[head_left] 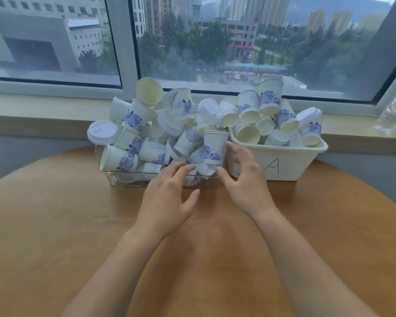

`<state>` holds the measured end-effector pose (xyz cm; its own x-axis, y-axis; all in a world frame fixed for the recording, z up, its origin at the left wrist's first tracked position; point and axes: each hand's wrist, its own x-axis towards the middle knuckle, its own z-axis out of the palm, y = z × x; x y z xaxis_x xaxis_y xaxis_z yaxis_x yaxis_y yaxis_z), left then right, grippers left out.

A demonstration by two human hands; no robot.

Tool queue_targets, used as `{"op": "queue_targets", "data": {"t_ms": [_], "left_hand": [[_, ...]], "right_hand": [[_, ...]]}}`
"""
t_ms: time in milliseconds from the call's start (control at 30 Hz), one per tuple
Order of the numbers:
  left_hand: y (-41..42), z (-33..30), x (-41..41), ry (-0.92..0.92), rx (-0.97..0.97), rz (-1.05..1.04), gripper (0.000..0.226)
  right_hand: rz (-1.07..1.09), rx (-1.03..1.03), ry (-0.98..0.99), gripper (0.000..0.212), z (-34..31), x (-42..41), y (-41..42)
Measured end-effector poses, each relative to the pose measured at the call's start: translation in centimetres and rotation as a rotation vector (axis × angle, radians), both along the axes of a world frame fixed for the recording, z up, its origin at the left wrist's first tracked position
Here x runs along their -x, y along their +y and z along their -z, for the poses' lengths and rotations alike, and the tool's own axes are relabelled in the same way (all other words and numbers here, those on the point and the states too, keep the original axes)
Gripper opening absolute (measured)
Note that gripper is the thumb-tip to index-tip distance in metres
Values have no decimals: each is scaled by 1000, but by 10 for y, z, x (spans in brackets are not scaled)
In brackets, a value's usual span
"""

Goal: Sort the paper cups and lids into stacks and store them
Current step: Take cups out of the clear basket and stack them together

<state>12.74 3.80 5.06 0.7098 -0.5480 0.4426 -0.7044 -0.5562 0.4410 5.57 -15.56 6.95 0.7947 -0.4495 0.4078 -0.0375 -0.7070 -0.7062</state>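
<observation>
I see both hands reaching at the near edge of the clear bin point(114, 179). The left hand point(169, 197) has its grip apart, fingers straight, tips on the bin's front wall. The right hand point(245, 179) is also spread, fingers relaxed beside an upright paper cup point(215, 145); whether it touches the cup I cannot quite tell. Paper cups and a white lid point(102, 132) lie heaped in that bin. Just to its right stands a white tub marked A point(284, 165), likewise full, on the wooden surface point(55, 225).
</observation>
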Motion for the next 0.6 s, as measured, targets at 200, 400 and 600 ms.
{"op": "queue_targets", "data": {"t_ms": [200, 400, 600], "left_hand": [[-40, -9, -36, 30, 110, 40, 59], [-61, -1, -51, 48, 202, 32, 65], [-69, -1, -51, 77, 252, -39, 80]], "right_hand": [[25, -17, -99, 54, -4, -43, -23], [49, 16, -194, 24, -2, -58, -34], [24, 24, -232, 7, -8, -54, -34]]}}
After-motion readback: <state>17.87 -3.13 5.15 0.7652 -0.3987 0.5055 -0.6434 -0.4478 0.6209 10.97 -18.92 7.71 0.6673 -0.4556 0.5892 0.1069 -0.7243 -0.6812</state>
